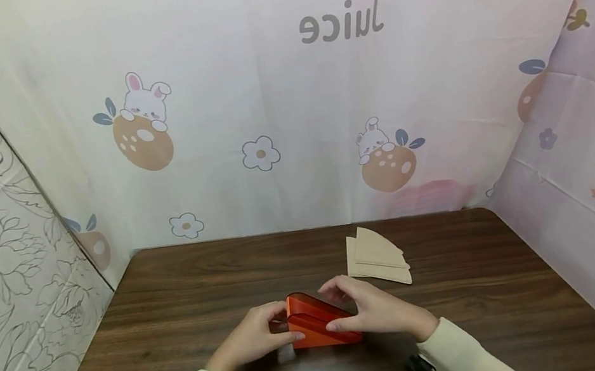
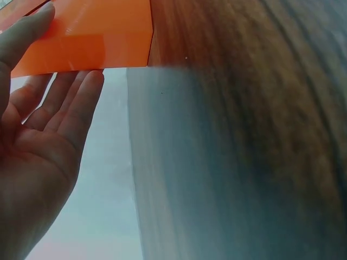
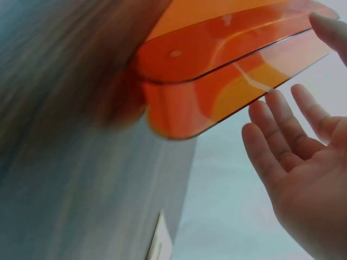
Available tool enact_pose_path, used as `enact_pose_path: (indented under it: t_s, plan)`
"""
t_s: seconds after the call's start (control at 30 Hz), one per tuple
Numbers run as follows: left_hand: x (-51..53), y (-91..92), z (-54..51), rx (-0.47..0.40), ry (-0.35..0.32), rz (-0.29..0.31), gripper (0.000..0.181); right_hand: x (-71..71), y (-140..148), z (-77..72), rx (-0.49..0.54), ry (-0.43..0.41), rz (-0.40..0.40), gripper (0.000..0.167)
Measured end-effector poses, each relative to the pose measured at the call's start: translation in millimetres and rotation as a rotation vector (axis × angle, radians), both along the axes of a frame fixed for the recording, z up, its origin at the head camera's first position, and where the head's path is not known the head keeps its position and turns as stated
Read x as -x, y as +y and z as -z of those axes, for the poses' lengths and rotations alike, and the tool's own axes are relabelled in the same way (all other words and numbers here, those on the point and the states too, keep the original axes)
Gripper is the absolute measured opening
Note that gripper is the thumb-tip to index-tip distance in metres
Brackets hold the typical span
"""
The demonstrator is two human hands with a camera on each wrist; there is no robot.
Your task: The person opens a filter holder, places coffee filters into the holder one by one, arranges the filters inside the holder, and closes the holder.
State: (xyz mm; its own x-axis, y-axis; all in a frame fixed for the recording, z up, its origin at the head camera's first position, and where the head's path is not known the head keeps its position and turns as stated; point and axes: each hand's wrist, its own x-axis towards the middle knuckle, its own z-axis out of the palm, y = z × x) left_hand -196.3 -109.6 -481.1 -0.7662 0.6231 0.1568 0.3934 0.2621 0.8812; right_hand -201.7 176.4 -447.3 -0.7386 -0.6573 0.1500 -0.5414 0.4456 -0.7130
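A see-through orange coffee filter holder (image 1: 318,323), wedge-shaped with a rounded edge, stands on the table between both hands. My left hand (image 1: 253,336) holds its left end, thumb on the near face and fingers round the far side; the left wrist view shows fingertips against the orange wall (image 2: 81,51). At the sloping right side, my right hand (image 1: 376,308) has its thumb on the near face and its fingers curved behind. In the right wrist view, the fingers of the right hand (image 3: 309,146) lie along the edge of the holder (image 3: 184,103).
Several tan fan-shaped paper coffee filters (image 1: 377,257) lie in a loose stack behind the right hand. The dark wood table (image 1: 185,285) meets a printed curtain (image 1: 260,88) at the back.
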Motion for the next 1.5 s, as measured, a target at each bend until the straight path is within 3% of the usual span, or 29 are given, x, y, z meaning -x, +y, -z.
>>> enact_pose_path:
  t_s: [0.17, 0.63, 1.0, 1.5]
  plan:
    - [-0.3, -0.3, 1.4, -0.002, 0.01, -0.005, 0.033, -1.1, -11.4, -11.5, 0.031, 0.034, -0.023, 0.058]
    - [-3.2, -0.7, -1.8, -0.012, 0.003, -0.016, 0.03, -0.5, -39.1, -25.7, 0.021, 0.056, -0.066, 0.054]
    - [-2.6, -1.1, 0.7, -0.004, 0.015, -0.014, 0.028, 1.1, -49.0, -24.5, -0.008, 0.074, -0.109, 0.044]
    - [-1.8, -1.3, 1.5, -0.008, 0.005, -0.006, 0.03, -2.3, -44.8, -28.5, 0.007, 0.076, -0.077, 0.042]
